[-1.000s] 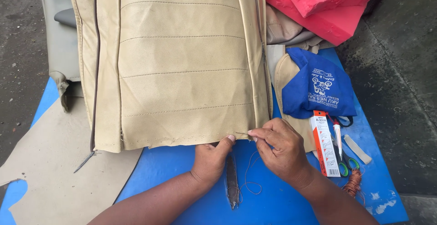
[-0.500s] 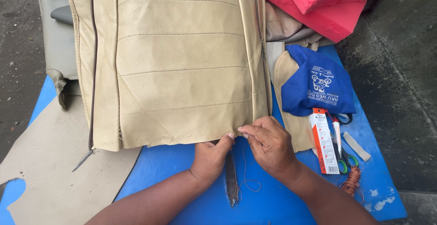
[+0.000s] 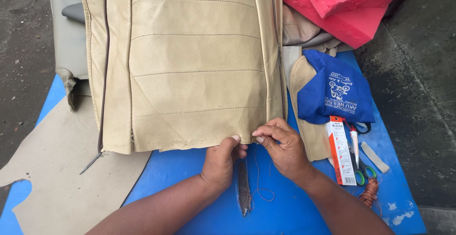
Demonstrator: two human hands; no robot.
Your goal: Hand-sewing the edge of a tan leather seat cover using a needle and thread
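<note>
While two bare hands are working at the lower hem of one beige seat cover [image 3: 190, 68], that cover is lying flat over the upper middle of one blue mat [image 3: 294, 211], with its hem running across the centre of the view. At nine o'clock one flat beige cut-out sheet [image 3: 61, 178] is lying beside the cover, partly over the mat. The left hand [image 3: 221, 161] is sitting just below the hem at about six o'clock, its thumb and fingers pinching the hem edge closed. One dark strip [image 3: 243, 187] is lying on the mat just below and between the two hands, and one thin thread [image 3: 259, 182] is looping beside it. The right hand [image 3: 282, 147] is touching the hem just beside the left, its fingertips pressed together on the hem; whether it is also holding a needle, I cannot tell. At three o'clock one blue cloth bag [image 3: 335, 92] is resting on beige material, with one red-and-white box [image 3: 340, 149], one pair of green-handled scissors [image 3: 363, 171] and one coil of copper wire [image 3: 369, 193] below it. At one o'clock two red foam blocks [image 3: 342, 7] are stacking together.
</note>
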